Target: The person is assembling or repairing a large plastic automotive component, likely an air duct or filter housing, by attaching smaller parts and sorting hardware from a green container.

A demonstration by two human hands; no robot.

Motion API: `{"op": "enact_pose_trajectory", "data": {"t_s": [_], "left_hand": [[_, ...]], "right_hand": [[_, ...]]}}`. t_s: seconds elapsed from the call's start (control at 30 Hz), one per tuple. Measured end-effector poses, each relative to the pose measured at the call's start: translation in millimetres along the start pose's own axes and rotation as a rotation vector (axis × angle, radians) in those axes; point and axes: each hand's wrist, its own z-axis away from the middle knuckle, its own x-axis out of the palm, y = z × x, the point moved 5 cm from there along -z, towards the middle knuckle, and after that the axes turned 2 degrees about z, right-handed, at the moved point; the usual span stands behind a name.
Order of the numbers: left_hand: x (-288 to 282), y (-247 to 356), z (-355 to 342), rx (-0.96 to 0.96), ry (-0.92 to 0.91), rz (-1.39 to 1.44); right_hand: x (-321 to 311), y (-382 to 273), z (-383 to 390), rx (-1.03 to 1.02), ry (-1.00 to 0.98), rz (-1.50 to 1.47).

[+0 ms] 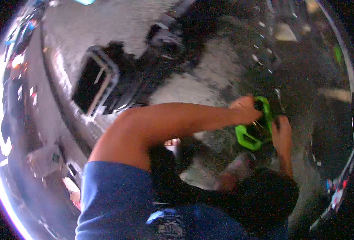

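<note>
Two bare hands at one green thing, low over the grey floor, 1 o'clock from the person. Left hand at its 11 o'clock, arm crossing over; right hand at its 3 o'clock. Both touch it; blur, can't tell if either clenches. Foot just at its 6 o'clock. Dark box, pale rim, person's 11 o'clock, well apart.

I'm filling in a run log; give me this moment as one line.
left hand: at upper left of bright-green object | right hand: at its right side | grip details: blurred
</note>
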Motion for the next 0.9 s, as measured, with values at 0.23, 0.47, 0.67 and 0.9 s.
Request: {"op": "enact_pose_trajectory", "data": {"t_s": [0.23, 0.47, 0.67, 0.9], "left_hand": [[-4.5, -2.4, -7.1, 0.009, -0.087, 0.12], [-22.8, -6.4, 12.1, 0.033, -0.025, 0.001], [-28.3, 22.0, 51.4, 0.214, 0.076, 0.247], [-122.1, 76.1, 97.3, 0.335, 0.5, 0.358]], "right_hand": [[13.1, 37.3, 1.0, 0.063, 0.025, -0.404], [24.6, 33.7, 6.2, 0.036, -0.005, -0.682], [-2.7, -62.1, -31.2, 0.067, -0.582, -1.271], [-66.9, -169.7, -100.5, -0.482, -0.561, -1.203]]}}
